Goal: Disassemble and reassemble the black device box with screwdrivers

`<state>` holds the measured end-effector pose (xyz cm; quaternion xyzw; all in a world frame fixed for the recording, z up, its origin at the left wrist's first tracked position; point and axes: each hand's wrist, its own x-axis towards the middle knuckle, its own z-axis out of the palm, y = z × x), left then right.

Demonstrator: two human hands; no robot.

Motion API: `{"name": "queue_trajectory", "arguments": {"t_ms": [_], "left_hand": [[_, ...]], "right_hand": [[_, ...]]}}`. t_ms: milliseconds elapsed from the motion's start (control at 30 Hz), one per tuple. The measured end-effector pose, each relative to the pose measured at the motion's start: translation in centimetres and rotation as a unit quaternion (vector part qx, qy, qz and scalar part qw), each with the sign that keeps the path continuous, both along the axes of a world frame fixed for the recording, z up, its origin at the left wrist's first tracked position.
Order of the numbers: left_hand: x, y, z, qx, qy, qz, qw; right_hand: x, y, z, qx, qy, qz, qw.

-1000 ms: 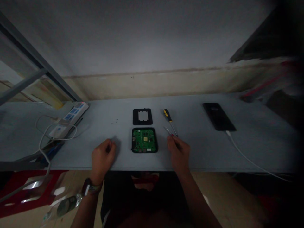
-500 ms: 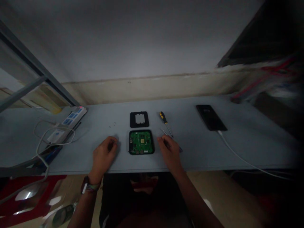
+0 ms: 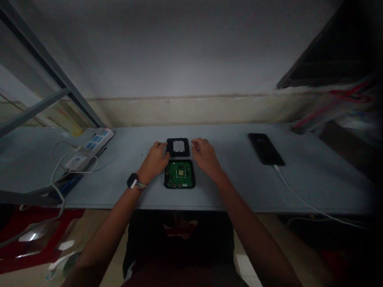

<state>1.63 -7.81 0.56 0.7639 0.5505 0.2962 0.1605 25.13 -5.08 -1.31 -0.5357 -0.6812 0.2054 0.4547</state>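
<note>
A black square cover (image 3: 169,148) with a pale rectangular plate in its middle lies on the table. Just below it sits a black casing with a green circuit board (image 3: 176,179) exposed. My left hand (image 3: 154,159) is at the cover's left edge, thumb and fingers apart and seemingly touching it. To the right of the cover, my right hand (image 3: 206,156) has its fingers loosely bent and apart, a small gap from the edge. The screwdriver is mostly hidden behind my right hand. Tiny dark bits, perhaps screws (image 3: 141,154), lie left of my left hand.
A black phone (image 3: 266,149) with a white charging cable (image 3: 291,189) lies on the right. On the left is a white power strip (image 3: 89,149) with a looped cable. A metal frame (image 3: 49,56) rises at the left, and a wall (image 3: 191,107) stands behind the grey table (image 3: 233,195).
Both hands have moved forward and inward, from beside the circuit board to either side of the black cover. My fingers have loosened from a pinch. The view has shifted slightly.
</note>
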Motion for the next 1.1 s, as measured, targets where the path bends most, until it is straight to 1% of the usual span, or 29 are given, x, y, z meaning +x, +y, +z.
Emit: {"name": "queue_trajectory", "arguments": {"t_ms": [100, 200, 300, 433, 500, 700, 867, 933, 1000, 1100], "left_hand": [[0.7, 1.9, -0.7, 0.001, 0.044, -0.003, 0.999], [1.1, 3.1, -1.0, 0.001, 0.058, 0.005, 0.998], [1.3, 4.0, -0.9, -0.009, 0.069, 0.005, 0.998], [1.3, 5.0, -0.6, -0.034, 0.084, 0.02, 0.996], [1.2, 5.6, -0.7, -0.038, 0.077, 0.03, 0.996], [0.7, 6.6, -2.0, -0.056, -0.036, 0.066, 0.996], [0.4, 7.3, -2.8, -0.059, -0.094, 0.085, 0.99], [0.4, 7.6, -2.8, -0.072, -0.135, 0.093, 0.984], [0.4, 7.8, -2.8, -0.087, -0.186, 0.095, 0.974], [0.5, 7.9, -2.7, -0.078, -0.246, 0.074, 0.963]], "right_hand": [[-0.1, 2.6, -0.4, -0.017, -0.015, -0.013, 1.0], [-0.2, 4.2, -0.6, -0.039, -0.022, -0.021, 0.999], [-0.3, 4.9, -0.6, -0.057, -0.021, -0.021, 0.998], [-0.6, 5.1, -0.5, -0.076, -0.015, -0.012, 0.997], [-0.8, 5.1, -0.6, -0.082, -0.007, -0.009, 0.997], [-1.2, 5.6, -1.2, -0.118, 0.034, -0.012, 0.992], [-1.3, 5.9, -1.0, -0.126, 0.08, -0.017, 0.989], [-1.3, 5.8, -0.8, -0.126, 0.127, -0.023, 0.984], [-1.3, 5.7, -0.5, -0.13, 0.194, -0.025, 0.972], [-1.4, 5.2, 0.1, -0.134, 0.272, -0.014, 0.953]]}}
